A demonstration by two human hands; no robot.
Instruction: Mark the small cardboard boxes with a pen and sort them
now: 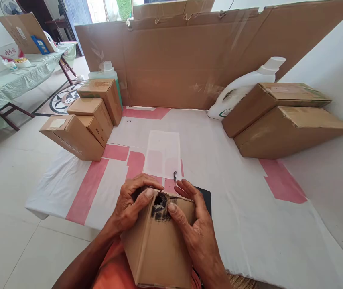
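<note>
While both hands clamp cardboard box (159, 241) on lap, left hand (130, 206) and right hand (197, 228) curl fingers over top edge, thumbs by black smudge. Box looks light, stiff; grip sides. Pen (175, 176), paper sheet (163, 154) just beyond box.

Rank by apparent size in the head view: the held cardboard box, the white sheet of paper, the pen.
1. Held cardboard box, though it sits nearest the camera, so its lead is unsure.
2. White sheet of paper.
3. Pen, clearly smallest.
</note>
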